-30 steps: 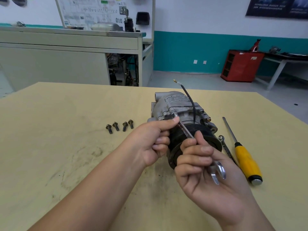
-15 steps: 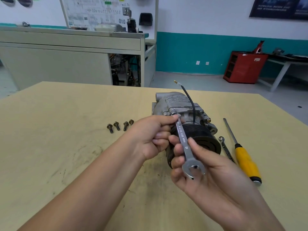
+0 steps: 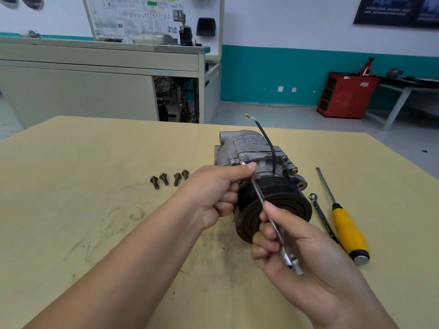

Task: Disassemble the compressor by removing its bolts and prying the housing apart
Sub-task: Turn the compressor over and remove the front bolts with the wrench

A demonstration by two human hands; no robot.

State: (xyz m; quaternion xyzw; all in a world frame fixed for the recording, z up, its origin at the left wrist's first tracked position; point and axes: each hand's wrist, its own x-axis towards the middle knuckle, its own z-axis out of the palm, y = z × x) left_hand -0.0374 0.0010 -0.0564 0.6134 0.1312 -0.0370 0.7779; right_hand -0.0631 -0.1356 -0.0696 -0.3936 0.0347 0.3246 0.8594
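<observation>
Our left hand [image 3: 213,193] pinches the wrench [image 3: 258,193] by its far end at the compressor [image 3: 249,148]; our right hand [image 3: 299,250] grips its near end. Four bolts [image 3: 177,179] lie left.

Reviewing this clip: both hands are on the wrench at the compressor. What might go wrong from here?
1. Neither hand holds the compressor; lying on its round side on the table, it may roll when the wrench is pulled.
2. The right hand grips the wrench edge-on while the left hand pinches its far end; it could slip free and knuckles hit the pulley.
</observation>
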